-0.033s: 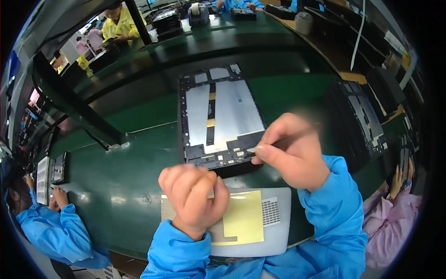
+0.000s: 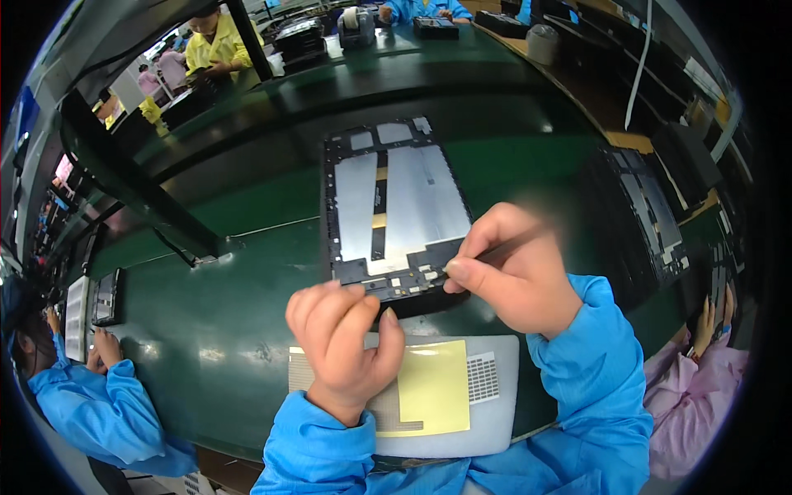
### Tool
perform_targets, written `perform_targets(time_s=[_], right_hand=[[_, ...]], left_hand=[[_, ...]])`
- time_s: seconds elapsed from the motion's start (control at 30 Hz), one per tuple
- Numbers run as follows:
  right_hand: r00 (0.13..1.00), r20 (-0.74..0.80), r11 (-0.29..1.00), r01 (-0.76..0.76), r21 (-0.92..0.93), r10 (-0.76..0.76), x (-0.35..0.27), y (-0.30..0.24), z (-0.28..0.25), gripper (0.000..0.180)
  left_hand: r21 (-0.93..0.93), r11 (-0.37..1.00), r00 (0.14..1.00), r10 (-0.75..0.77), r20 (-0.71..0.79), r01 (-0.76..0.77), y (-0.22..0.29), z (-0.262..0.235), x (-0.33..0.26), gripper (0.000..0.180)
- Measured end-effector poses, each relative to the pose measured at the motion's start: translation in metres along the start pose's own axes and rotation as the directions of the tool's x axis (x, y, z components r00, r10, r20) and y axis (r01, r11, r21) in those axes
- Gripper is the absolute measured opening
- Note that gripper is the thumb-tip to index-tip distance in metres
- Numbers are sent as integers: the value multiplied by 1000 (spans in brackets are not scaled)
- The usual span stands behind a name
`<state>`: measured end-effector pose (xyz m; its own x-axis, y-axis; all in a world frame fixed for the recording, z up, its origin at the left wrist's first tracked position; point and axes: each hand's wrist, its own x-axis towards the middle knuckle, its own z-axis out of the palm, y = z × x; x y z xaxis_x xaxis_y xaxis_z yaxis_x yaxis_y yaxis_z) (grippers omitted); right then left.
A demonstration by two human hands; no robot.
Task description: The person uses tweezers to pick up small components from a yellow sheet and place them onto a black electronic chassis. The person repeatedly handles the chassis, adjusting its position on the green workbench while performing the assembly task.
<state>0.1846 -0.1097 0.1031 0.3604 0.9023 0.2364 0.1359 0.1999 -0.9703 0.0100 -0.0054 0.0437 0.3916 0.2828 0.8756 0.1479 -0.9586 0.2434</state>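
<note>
An opened tablet (image 2: 404,198) with a black frame and silver inner panels lies on the green bench before me. A dark ribbon strip (image 2: 380,202) runs along its panel. At the tablet's near left corner is my left hand (image 2: 346,342), fingers loosely curled against the edge and thumb apart, with nothing seen in it. My right hand (image 2: 516,268) pinches a thin dark tool (image 2: 513,246), perhaps tweezers, over the near right part, among small pale components. The tool's tip is hidden by the fingertips, and its rear end is blurred.
Closest to me, a white pad (image 2: 499,433) carries a yellow sheet (image 2: 437,388) and a white label sheet (image 2: 483,378). Another opened tablet (image 2: 648,206) lies at right. A dark post (image 2: 136,177) stands at left. Co-workers sit on both sides and across the bench.
My left fingers have uncurled a little, and the thumb stands farther out. The right hand keeps its pinch on the tool, nearly in the same place at the tablet's near right part.
</note>
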Motion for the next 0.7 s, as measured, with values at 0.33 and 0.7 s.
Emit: perform_targets(time_s=[0.33, 0.7], right_hand=[[998, 61, 990, 32, -141, -24, 2, 3, 4, 15], [988, 92, 959, 142, -245, -123, -5, 6, 4, 14]], left_hand=[[-130, 979, 987, -152, 62, 159, -14, 9, -11, 34], [-142, 978, 987, -145, 76, 154, -13, 10, -9, 39]])
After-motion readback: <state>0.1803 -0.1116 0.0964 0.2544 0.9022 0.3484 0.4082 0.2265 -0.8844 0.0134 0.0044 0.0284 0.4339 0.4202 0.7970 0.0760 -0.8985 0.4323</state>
